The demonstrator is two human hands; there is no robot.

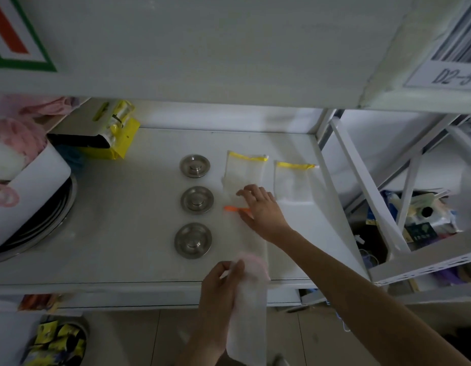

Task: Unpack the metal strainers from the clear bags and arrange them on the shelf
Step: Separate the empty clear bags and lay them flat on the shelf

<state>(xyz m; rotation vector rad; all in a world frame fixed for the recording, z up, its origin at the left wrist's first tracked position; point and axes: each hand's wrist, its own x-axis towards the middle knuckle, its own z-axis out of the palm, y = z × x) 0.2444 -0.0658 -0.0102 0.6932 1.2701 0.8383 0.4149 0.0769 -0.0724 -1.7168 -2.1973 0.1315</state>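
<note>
Three round metal strainers [194,166] [196,199] [193,240] lie in a column from back to front on the white shelf [123,233]. To their right lie two flat clear bags with yellow strips [245,170] [295,180]. My right hand [260,207] rests flat, fingers spread, on a third clear bag with an orange strip [231,208] in front of them. My left hand [221,291] grips a limp clear bag [248,320] with a pinkish top edge, which hangs over the shelf's front edge. Whether that bag holds anything cannot be told.
A white bin [31,186] with pink items sits on stacked round metal pans [44,228] at the left. A yellow package [118,133] stands at the back left. A white shelf post and brace [361,180] rise at the right, with cluttered goods [419,217] beyond.
</note>
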